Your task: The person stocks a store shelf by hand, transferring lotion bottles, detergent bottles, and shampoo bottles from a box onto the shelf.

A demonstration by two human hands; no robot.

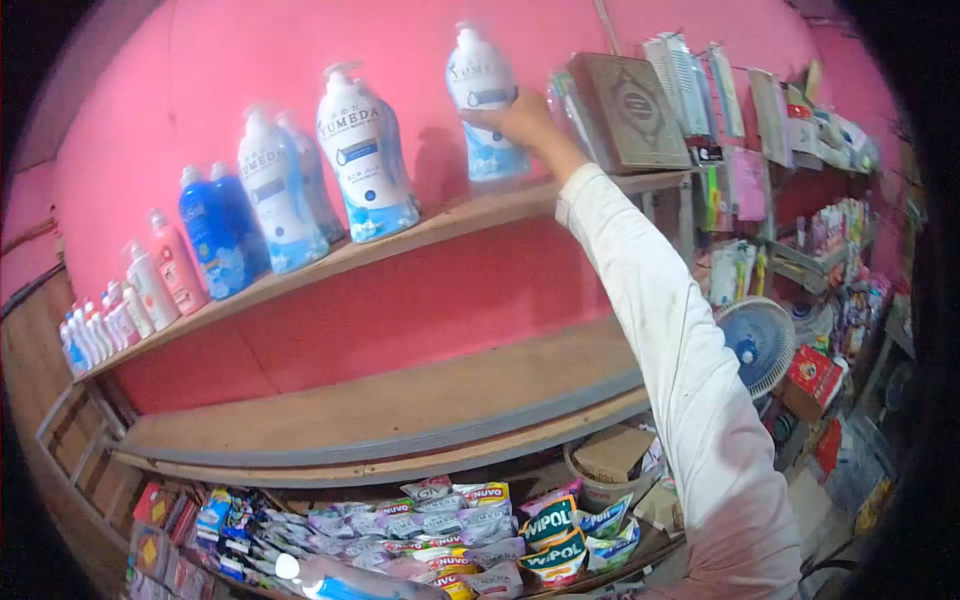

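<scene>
My right hand (pixel 522 120) reaches up to the top shelf with its fingers wrapped round a white and blue YUMEDA pump bottle (pixel 492 160). The bottle stands upright at the shelf's back; whether its base touches the board cannot be made out. To its left, more YUMEDA bottles (pixel 365 160) stand on the same wooden shelf (pixel 450 222). A thick brown book (pixel 625 110) is just right of my hand. Low in the frame lies another white-capped blue bottle (pixel 350 582), partly cut off by the edge. My left hand does not show.
Blue bottles (pixel 215 240) and smaller pink and white ones line the shelf's left. Below are a wide lower board (pixel 350 390) and rows of packets (pixel 430 525). A fan (pixel 755 345), a red box (pixel 815 375) and hanging goods are at the right.
</scene>
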